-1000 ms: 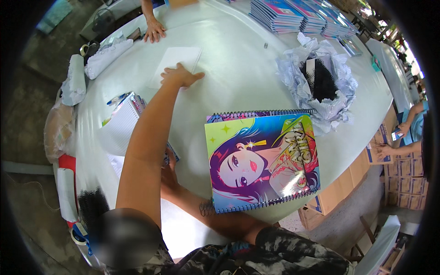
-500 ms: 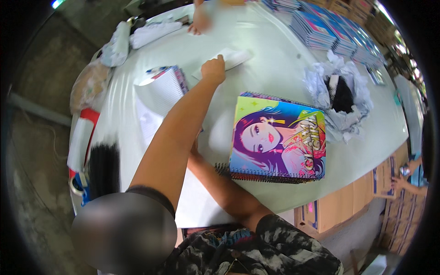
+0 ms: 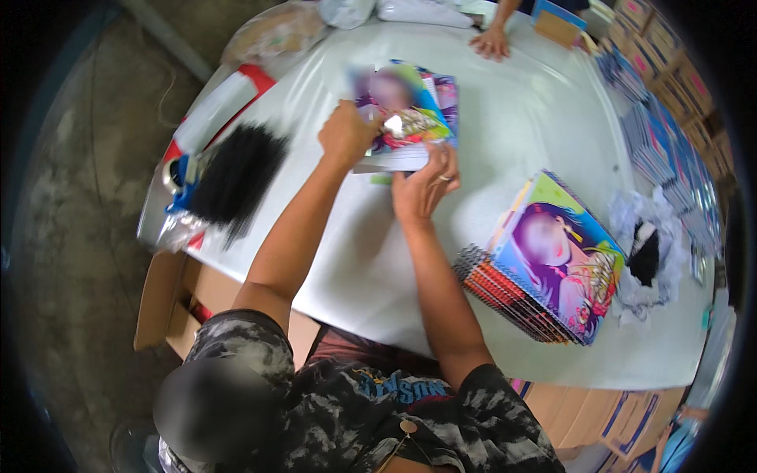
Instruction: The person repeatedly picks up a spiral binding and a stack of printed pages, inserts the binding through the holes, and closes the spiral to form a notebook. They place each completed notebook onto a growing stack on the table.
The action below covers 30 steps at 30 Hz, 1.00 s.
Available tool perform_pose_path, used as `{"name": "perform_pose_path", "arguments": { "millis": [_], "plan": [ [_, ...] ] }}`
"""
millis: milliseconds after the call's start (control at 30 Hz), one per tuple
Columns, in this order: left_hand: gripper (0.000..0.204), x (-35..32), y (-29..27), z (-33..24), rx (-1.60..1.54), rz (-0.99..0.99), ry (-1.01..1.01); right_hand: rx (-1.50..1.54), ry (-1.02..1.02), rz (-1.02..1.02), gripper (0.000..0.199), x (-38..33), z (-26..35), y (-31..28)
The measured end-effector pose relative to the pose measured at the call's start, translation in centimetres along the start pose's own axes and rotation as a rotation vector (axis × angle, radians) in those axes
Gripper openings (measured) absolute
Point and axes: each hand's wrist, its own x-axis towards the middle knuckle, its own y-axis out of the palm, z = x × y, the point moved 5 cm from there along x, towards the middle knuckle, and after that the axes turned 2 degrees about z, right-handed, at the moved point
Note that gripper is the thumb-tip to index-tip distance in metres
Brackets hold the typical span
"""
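My left hand (image 3: 347,132) grips the left edge of a small pile of colourful picture-cover notebooks (image 3: 410,110) lying on the white table (image 3: 520,118). My right hand (image 3: 426,185), with a ring on one finger, is at the pile's near edge, fingers spread against it. To the right, apart from both hands, lies a fanned stack of spiral-bound notebooks (image 3: 544,264) with a bright illustrated cover on top.
Another person's hand (image 3: 493,41) rests on the far side of the table. A black bristly bundle (image 3: 236,177) and a red-and-white roll (image 3: 225,102) lie at the left edge. Crumpled clear wrap (image 3: 650,252), rows of notebooks (image 3: 658,146) and cardboard boxes (image 3: 599,418) are around.
My left hand has come back from a white sheet far across the table and now grips the colourful pile. My right hand has come up to it. The view swung left.
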Motion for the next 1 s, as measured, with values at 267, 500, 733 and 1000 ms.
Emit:
{"name": "perform_pose_path", "arguments": {
  "millis": [267, 500, 733, 1000],
  "plan": [
    [0.037, -3.0, -5.3, 12.0, 0.319, 0.096, -0.05, -0.269, -0.086, 0.198, 0.048, -0.1, 0.5, 0.1],
    [0.035, -10.2, -3.4, 18.8, 0.444, -0.203, 0.124, -0.264, -0.109, 0.192, 0.049, -0.4, 0.5, 0.3],
    [0.035, -10.8, -3.8, 19.1, 0.358, -0.228, 0.06, -0.271, -0.148, 0.183, 0.052, -0.4, 0.7, 0.0],
    [0.026, -8.9, -3.5, 21.0, 0.464, -0.214, 0.049, -0.251, -0.122, 0.213, 0.052, -0.4, 0.7, 0.1]
  ]
}}
